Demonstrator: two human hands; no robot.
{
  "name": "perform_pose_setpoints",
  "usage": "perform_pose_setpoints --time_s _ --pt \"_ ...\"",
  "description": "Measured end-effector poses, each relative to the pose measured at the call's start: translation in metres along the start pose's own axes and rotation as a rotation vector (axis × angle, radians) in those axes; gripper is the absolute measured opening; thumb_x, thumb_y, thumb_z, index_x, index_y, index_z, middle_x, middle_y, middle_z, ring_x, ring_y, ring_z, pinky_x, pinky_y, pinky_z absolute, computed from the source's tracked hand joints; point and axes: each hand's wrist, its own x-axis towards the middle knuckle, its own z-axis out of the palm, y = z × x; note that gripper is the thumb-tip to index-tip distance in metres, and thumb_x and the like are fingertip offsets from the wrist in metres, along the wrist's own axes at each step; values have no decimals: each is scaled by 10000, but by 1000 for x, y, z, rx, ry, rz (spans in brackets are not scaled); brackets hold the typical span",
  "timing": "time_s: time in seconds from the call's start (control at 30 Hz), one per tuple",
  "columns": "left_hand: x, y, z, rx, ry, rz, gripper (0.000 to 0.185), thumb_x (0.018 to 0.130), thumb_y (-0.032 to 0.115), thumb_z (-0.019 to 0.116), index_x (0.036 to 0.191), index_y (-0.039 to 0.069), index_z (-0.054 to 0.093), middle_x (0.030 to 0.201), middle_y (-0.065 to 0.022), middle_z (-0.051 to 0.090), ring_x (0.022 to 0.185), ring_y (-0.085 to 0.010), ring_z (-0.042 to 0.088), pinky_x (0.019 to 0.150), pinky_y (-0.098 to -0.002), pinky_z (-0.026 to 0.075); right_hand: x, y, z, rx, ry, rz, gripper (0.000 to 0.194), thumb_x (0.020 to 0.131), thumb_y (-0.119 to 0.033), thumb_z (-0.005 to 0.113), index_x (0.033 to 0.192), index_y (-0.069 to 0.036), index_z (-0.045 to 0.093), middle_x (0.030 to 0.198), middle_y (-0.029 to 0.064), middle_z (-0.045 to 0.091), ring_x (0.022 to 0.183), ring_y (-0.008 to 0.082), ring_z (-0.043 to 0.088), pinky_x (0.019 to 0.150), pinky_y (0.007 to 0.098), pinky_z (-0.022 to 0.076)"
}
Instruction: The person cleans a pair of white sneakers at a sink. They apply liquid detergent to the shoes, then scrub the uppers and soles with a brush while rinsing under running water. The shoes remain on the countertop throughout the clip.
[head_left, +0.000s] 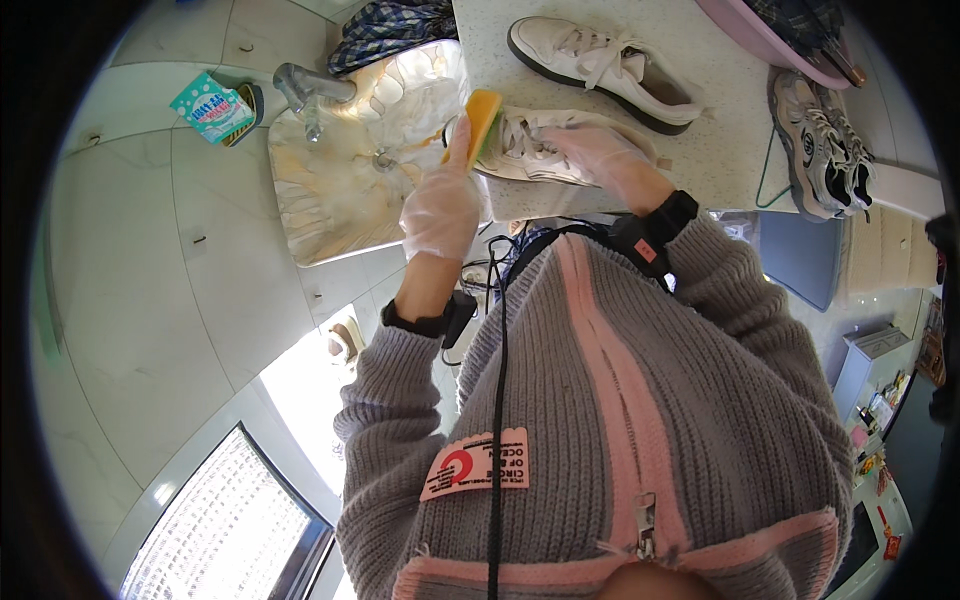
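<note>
My left hand (442, 206), in a thin clear plastic glove, grips a yellow scrub brush (486, 124) with green bristles. The brush meets the toe end of a white lace-up shoe (517, 150) lying on the speckled countertop (517, 201), beside the basin. My right hand (604, 157), gloved too, holds that shoe around its tongue and opening, hiding part of the laces. Behind it rests a second white shoe (592, 64) with a dark sole, its toe pointing left.
A marbled wash basin (337, 195) with a metal faucet (307, 86) sits to the left. A teal printed box (214, 109) stands against the tiles. Checked cloth (382, 34) lies behind the basin. To the right are a pink tub (750, 37) and a pair of sneakers (814, 150).
</note>
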Motion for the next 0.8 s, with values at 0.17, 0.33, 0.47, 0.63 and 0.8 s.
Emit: perform_pose_setpoints --time_s 0.17,0.33,0.47,0.63,0.8 --pt "-42 -10 1 57 -134 -30 748 869 68 430 1487 320 90 754 -119 622 582 -239 626 481 -366 504 -15 -18 -2 61 51 220 400 844 -378 616 905 17 630 743 25 574 640 129 465 575 281 383" --pt "-23 -10 5 174 -74 -8 746 874 79 434 1489 319 86 715 -118 610 553 -229 618 434 -363 484 -10 -15 -3 -75 -45 18 374 850 -352 613 925 14 633 759 24 570 656 116 455 588 270 382" --pt "1 -2 9 -17 26 -1 731 880 81 430 1487 317 98 713 -128 603 556 -246 618 465 -365 494 -16 -18 -3 -120 9 122 401 886 -405 527 1028 -41 617 800 92 588 726 175 508 667 291 416" --pt "-39 -5 5 37 -150 -70 731 879 90 431 1487 315 95 703 -134 596 558 -257 617 501 -361 503 -22 -26 -1 -12 13 219 389 910 -401 486 1051 -61 612 792 98 581 730 184 516 679 288 422" --pt "-37 -11 8 53 -64 -27 736 874 96 434 1487 317 94 713 -134 600 561 -256 619 495 -363 499 -10 -13 -2 -167 -48 88 321 933 -331 490 1085 -74 609 793 56 554 691 156 472 645 250 409"
